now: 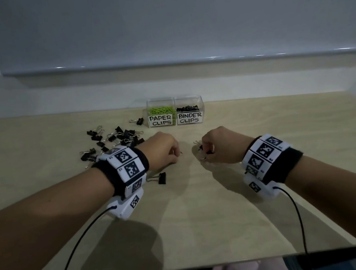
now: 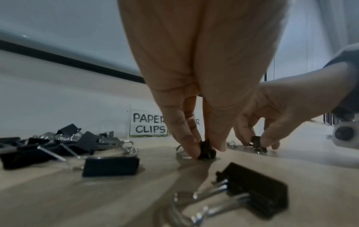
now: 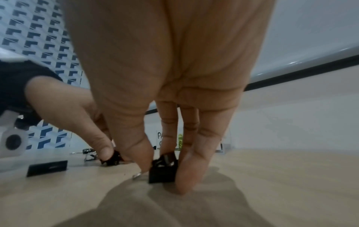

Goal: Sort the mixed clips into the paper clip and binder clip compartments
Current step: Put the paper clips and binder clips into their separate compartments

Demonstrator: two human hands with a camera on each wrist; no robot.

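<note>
Two clear boxes stand at the back of the table: the paper clip compartment [image 1: 161,112] holds green paper clips, and the binder clip compartment [image 1: 189,110] holds black binder clips. My left hand [image 1: 163,150] pinches a small black binder clip [image 2: 207,149] against the table between thumb and fingers. My right hand [image 1: 217,145] pinches another black binder clip [image 3: 163,170] the same way, a little to the right. A pile of loose binder clips [image 1: 114,138] lies to the left of my left hand.
One larger binder clip [image 1: 161,177] lies on the wooden table [image 1: 205,210] just below my left wrist, and a single clip [image 1: 138,121] sits left of the boxes. A wall with a ledge runs behind the boxes.
</note>
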